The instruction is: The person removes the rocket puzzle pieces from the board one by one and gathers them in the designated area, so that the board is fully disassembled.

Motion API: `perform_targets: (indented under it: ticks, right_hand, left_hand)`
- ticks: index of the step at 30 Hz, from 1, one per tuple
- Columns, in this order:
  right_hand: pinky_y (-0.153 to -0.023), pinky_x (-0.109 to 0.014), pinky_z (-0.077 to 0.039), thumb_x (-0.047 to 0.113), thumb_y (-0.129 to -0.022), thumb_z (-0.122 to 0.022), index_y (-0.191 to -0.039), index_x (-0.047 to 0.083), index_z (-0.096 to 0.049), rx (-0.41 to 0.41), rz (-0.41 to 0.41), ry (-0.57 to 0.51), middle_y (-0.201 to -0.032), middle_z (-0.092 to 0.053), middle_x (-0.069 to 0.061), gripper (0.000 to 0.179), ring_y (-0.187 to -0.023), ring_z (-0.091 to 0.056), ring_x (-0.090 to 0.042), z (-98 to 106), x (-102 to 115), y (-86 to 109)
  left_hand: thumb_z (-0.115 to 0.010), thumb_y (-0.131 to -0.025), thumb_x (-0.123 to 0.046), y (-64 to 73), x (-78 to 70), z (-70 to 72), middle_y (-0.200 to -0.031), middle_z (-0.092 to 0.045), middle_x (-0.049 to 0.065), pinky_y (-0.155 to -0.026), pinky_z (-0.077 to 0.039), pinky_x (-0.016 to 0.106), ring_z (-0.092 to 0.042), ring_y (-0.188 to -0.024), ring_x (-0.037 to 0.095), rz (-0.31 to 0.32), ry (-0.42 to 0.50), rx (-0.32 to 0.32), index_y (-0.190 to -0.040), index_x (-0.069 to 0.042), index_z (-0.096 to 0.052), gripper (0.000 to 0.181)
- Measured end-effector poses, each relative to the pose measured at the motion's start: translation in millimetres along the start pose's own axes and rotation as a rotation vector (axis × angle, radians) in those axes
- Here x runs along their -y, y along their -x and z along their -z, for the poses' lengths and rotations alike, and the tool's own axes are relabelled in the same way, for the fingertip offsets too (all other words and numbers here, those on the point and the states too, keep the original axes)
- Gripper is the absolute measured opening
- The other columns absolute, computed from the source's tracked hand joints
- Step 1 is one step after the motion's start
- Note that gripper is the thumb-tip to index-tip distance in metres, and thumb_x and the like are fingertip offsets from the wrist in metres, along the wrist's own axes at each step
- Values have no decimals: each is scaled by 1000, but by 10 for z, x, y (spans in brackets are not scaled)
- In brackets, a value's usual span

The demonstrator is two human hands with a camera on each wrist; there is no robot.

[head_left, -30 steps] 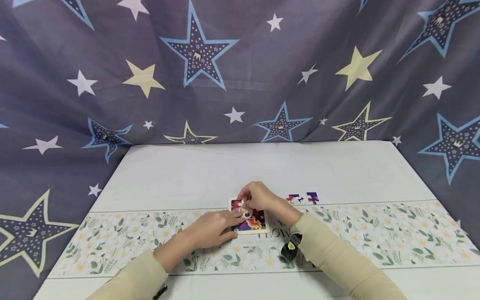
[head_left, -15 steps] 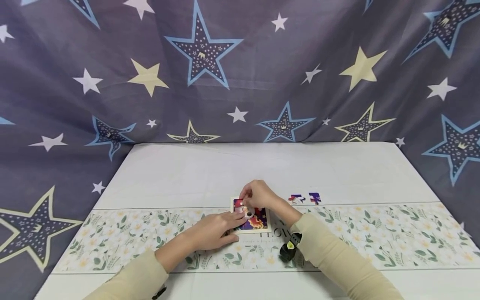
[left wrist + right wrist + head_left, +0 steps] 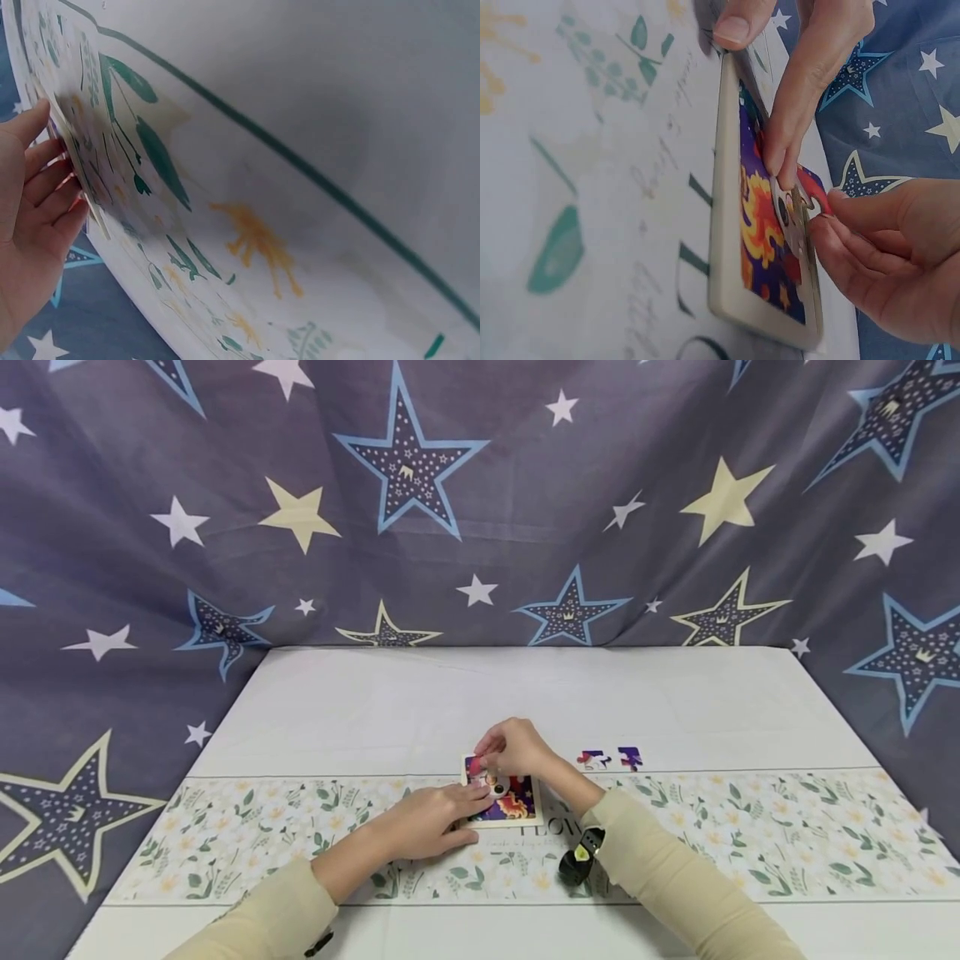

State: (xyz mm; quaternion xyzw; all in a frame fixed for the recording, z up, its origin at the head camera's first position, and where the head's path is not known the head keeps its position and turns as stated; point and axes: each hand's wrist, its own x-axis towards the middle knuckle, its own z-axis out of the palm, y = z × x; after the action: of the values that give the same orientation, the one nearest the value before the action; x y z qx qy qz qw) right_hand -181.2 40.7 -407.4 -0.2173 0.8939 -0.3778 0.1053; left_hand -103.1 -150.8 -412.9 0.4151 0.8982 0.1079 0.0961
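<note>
Currently, my right grip is almost closed: thumb and finger pinch a red puzzle piece, near eleven o'clock of the framed puzzle. My left grip, with straight fingers, touches the puzzle from nearly nine o'clock. Two loose pieces lie on the tabletop, between two and three o'clock.

The right hand, cut off by the right wrist view's right edge, hides part of the red piece it pinches. The left hand, cropped at that view's top, covers some of the framed puzzle (the left wrist view hides nearly all its picture). In the head view, both sleeves run off the bottom edge, the fine script is too small to read, and the designs on two loose pieces cannot be made out.
</note>
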Motion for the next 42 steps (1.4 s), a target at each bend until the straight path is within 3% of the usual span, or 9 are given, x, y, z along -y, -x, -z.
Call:
perform_targets:
  ticks: [5, 12, 26, 42]
  right_hand:
    - [-64, -19, -55, 8, -81, -76, -86, 8, -77, -27, -35, -29, -80, -76, -5, 6, -68, -66, -9, -22, 27, -5]
    - [-56, -17, -50, 12, -79, -78, -80, 10, -76, -43, -74, -62, -76, -75, -4, 4, -58, -62, -5, -48, 18, -17]
    - [-55, -24, -59, 8, -80, -76, -84, 5, -77, -62, -170, -275, -77, -76, -12, 5, -60, -72, -16, -69, -87, 20]
    - [-56, -24, -59, 11, -79, -78, -84, 8, -78, -116, -283, -292, -74, -75, -7, 6, -57, -69, -11, 6, -152, 28]
  left_hand:
    - [-55, -97, -36, -6, 4, 7, -151, -43, 6, -110, -45, 41, -46, -138, 25, 1, -5, 8, -142, -12, -48, 52]
    - [-55, -97, -36, -7, 5, 0, -152, -42, 6, -109, -46, 41, -45, -138, 25, 3, -2, 10, -142, -12, -47, 51]
    - [-51, -99, -36, 6, 8, 24, -151, -43, 5, -113, -41, 42, -44, -139, 24, 18, 40, 15, -141, -12, -49, 49]
    - [-51, -99, -37, -8, 17, 21, -150, -44, 5, -113, -41, 40, -44, -139, 22, 12, 17, 16, -141, -12, -49, 49]
